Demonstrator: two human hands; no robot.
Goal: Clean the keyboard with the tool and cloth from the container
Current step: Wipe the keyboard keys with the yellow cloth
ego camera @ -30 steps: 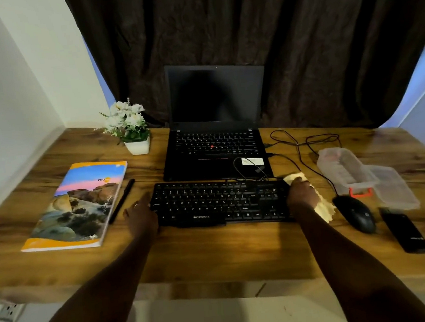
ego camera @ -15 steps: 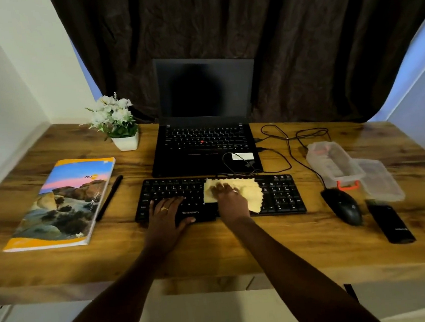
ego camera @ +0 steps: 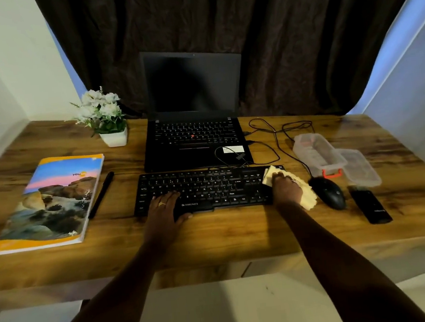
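A black keyboard (ego camera: 209, 187) lies on the wooden desk in front of an open laptop. My right hand (ego camera: 286, 189) presses a pale yellow cloth (ego camera: 306, 193) onto the keyboard's right end, over the number pad; part of the cloth hangs off the edge. My left hand (ego camera: 165, 209) rests flat on the keyboard's lower left, fingers spread over the keys, thumb at the front edge. A clear plastic container (ego camera: 317, 153) stands open to the right with its lid (ego camera: 360, 167) beside it. An orange-red tool part (ego camera: 332, 173) shows at the container's near end.
The black laptop (ego camera: 195, 136) stands behind the keyboard, with cables (ego camera: 273, 130) looped to its right. A black mouse (ego camera: 329, 193) and a black remote-like device (ego camera: 371, 205) lie right of the cloth. A book (ego camera: 50, 201), a pen (ego camera: 102, 193) and a flower pot (ego camera: 104, 119) are on the left.
My right hand swept the cloth from the keyboard's middle back to its right end. My left hand stays on the keyboard's left part.
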